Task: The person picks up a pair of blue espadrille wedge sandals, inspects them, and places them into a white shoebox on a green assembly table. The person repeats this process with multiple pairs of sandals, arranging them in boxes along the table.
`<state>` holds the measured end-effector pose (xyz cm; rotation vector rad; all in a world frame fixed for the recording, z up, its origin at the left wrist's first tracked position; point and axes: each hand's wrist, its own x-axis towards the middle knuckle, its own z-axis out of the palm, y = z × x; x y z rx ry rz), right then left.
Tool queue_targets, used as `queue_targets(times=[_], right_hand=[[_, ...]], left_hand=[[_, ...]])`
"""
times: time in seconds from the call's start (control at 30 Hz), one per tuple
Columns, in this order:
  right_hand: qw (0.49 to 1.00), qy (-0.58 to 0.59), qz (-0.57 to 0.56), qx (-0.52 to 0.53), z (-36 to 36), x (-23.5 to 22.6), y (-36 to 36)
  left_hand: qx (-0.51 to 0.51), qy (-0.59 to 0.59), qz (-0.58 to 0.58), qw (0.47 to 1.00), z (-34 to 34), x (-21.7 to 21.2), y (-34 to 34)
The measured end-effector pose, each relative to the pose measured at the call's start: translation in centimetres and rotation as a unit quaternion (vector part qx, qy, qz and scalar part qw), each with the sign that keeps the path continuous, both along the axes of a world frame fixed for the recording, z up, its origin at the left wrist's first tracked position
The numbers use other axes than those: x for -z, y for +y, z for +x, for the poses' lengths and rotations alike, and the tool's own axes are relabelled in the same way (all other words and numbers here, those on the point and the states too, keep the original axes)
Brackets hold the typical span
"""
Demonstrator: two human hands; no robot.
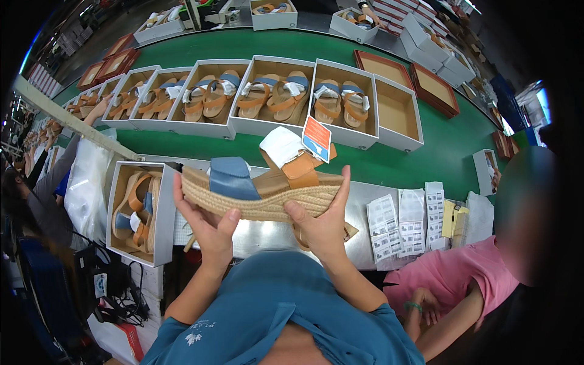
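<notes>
Between my two hands is a wedge sandal [267,204] with a woven rope-like sole, a blue toe strap and a tan ankle strap wrapped in white paper. My left hand [212,236] grips its toe end at the left. At the heel end, my right hand [320,226] is closed around the sole, thumb on the woven side. An orange and blue hang tag [317,140] stands up from the strap. Partly hidden behind my right hand, another tan piece, perhaps a second sandal [350,231], shows above the metal table [261,237].
An open box of sandals [159,243] stands at my left. Across the green conveyor [438,143] runs a row of white boxes [228,125], several with sandals. Label sheets [384,228] lie to my right, near a co-worker in a pink shirt [453,274].
</notes>
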<state>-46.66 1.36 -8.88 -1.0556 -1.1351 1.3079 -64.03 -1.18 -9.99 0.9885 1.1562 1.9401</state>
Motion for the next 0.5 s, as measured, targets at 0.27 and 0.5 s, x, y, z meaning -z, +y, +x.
queue_targets(times=[0.27,0.5], right_hand=[[0.995,0.074,0.047,0.045,0.3,1.3,0.1],[0.993,0.107,0.007,0.041,0.7,0.6,-0.3]], left_hand=[[-0.004,-0.026,0.007,1.0,-0.2,0.1,-0.4],[0.003,-0.054,0.01,0.998,-0.7,-0.3,-0.5]])
